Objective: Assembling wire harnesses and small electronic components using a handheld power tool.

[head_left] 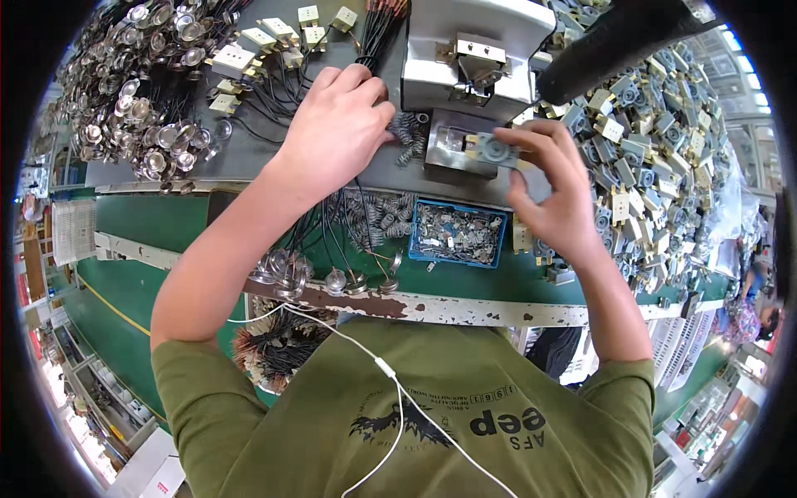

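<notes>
My left hand (339,116) is closed, knuckles up, over the grey work surface. Its fingertips reach the edge of a small pile of metal coil springs (407,137); whatever they pinch is hidden. In my right hand (552,178), the curled fingers and thumb hold a grey plastic housing (496,149) with a round socket and a pale, brass-edged end. The housing is over a low metal block fixture (457,145), and I cannot tell whether it touches it. Behind that block stands a bench machine (477,50) with a metal clamp head.
A blue tray (501,241) holds small metal parts. Grey and cream housings (639,166) heap up on the right. Wired metal discs (158,124) pile at the left, with cream connector blocks (232,60) nearby. A black cylindrical arm (614,50) juts in from the upper right.
</notes>
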Tool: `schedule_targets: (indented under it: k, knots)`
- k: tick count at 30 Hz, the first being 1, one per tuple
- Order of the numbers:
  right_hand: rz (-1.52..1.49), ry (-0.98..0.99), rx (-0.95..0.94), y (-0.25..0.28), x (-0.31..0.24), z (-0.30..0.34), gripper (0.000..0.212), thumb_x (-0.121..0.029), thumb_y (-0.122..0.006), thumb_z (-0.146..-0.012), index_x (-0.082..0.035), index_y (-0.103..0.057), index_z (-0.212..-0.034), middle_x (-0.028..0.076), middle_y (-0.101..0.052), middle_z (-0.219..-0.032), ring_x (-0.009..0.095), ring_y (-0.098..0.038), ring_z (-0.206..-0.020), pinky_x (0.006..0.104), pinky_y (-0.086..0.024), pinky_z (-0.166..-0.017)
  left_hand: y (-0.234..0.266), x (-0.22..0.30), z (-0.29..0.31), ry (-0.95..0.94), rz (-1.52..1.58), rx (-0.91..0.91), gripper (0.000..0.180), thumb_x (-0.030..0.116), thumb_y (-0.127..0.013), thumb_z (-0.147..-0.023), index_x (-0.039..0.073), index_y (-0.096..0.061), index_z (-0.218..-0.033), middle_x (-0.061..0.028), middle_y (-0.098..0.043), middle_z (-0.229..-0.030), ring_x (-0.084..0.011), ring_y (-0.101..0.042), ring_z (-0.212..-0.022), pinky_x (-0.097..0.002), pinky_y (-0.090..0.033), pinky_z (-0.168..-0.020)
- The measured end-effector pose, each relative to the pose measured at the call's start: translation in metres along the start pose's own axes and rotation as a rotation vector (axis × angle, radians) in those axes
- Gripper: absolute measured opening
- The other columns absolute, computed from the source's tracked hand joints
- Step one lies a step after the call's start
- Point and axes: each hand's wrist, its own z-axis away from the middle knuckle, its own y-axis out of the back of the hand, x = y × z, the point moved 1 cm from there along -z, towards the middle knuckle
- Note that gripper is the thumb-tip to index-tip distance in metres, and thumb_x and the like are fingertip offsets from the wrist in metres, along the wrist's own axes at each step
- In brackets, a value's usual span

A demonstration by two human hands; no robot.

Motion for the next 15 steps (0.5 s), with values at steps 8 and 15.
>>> schedule_targets:
  k: [8, 15]
  knots:
    - [0.201, 0.06, 0.023, -0.018, 0.012, -0.003, 0.037, -0.003, -0.075, -0.084, -0.007, -0.068, -0.12, 0.012, -0.066, -0.119, 0.034, -0.066, -0.107, 0.0407, -0.052, -0.096, 0.017, 0.002, 0.005, -0.002, 0.119, 0.024, 0.021, 0.012, -0.074, -0.083, 0.006, -0.061, -0.098, -0.0067, -0.066, -0.093, -0.0256, -0.062, -0.101, -0.0401, -0.047, -0.091]
    - [0.274, 0.141, 0.077, -0.027, 0.014, -0.01, 0.03, -0.007, -0.077, -0.085, -0.006, -0.068, -0.114, 0.01, -0.07, -0.112, 0.032, -0.066, -0.105, 0.0417, -0.054, -0.089, 0.019, 0.003, 0.007, 0.022, 0.287, -0.011, 0.021, 0.008, -0.072, -0.085, 0.007, -0.059, -0.102, -0.0073, -0.065, -0.092, -0.0272, -0.062, -0.098, -0.0403, -0.047, -0.089]
